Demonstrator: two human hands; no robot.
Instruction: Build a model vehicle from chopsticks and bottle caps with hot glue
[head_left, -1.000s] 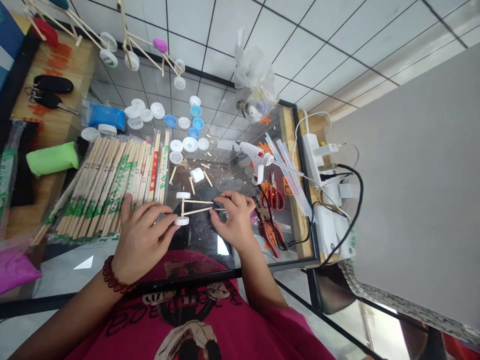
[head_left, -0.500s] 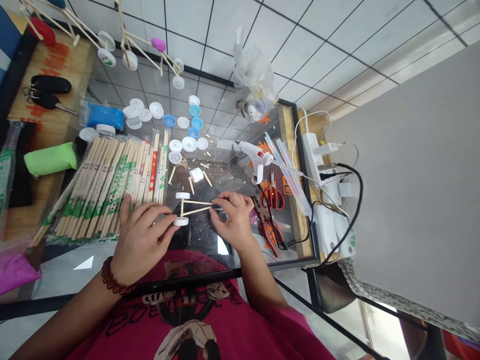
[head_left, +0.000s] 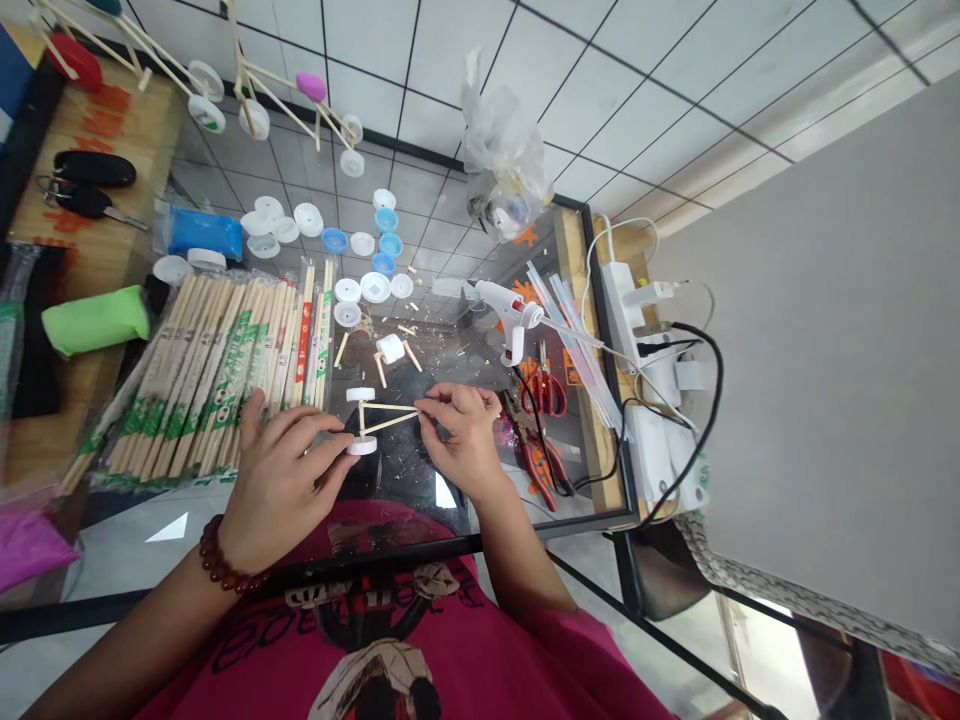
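Observation:
A small stick frame lies over the dark glass table, with two sticks meeting in a point on the right and white bottle caps as wheels on the left. My right hand pinches the pointed end between thumb and fingers. At the other end, the thumb and index finger of my left hand touch the nearer white cap. The farther cap stands free of both hands. Just beyond the frame sits a white cap with short sticks.
Wrapped chopsticks lie left, with loose caps behind. A glue gun, red scissors, pliers and glue sticks are at right, beside power strips. Stick models stand at the far left.
The whole view has shifted slightly. Both hands keep nearly the same hold on the stick frame, and the dark piece seen at my right fingertips no longer shows.

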